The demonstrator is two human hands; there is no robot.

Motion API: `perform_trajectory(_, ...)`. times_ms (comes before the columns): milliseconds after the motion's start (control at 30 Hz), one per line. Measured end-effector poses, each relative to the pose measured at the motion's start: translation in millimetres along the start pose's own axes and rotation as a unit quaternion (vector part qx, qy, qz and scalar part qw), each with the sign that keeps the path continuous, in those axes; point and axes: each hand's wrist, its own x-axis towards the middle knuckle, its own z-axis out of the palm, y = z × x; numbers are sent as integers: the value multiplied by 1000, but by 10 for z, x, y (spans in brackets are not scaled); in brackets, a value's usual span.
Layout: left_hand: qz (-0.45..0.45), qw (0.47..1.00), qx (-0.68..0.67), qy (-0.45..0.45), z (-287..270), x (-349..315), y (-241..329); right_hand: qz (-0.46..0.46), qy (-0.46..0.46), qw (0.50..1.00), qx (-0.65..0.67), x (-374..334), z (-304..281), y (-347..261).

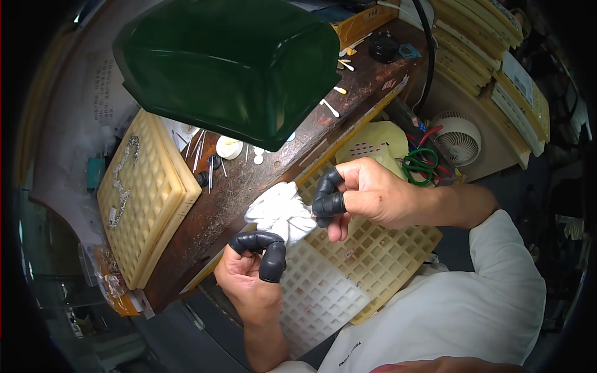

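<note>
Pinching crumpled white cloth (281, 210), your left hand (252, 273) and right hand (367, 193), two black rubber fingertip covers each, grip tight above two gridded plastic trays (379, 261).

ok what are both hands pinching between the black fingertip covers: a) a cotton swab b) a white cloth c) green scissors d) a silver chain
b: the left hand and right hand both pinch the crumpled white cloth with their black-covered fingertips; the green scissors and the chain lie apart, untouched.
</note>
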Motion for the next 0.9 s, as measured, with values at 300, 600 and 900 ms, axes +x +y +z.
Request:
perform_trajectory(300, -1, 1000, 6, -5, 9, -15, -4, 3, 7, 1000, 1, -34, 4, 1)
perform_trajectory(600, -8, 998, 62, -1, 13, 8, 41, -118, 53, 991, -33, -179, -171, -166)
perform_trajectory(900, 20, 996, 69, 53, -33, -15, -83, -136, -23, 986, 98, -402, -48, -373)
